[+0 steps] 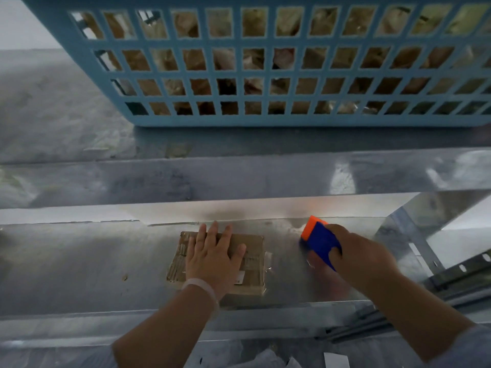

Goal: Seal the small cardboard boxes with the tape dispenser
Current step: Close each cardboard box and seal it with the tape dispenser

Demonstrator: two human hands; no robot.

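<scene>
Left hand (212,258) lies flat with fingers spread on the one small cardboard box (253,264), a brown, flattish carton with clear tape shining along its right edge, lying on the metal shelf (79,261). Right hand (364,257) grips the single blue-and-orange tape dispenser (320,240) to the right of the box, apart from it.

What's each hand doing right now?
Left hand: open, flat on the small cardboard box.
Right hand: gripping the blue-and-orange tape dispenser, beside the box.
</scene>
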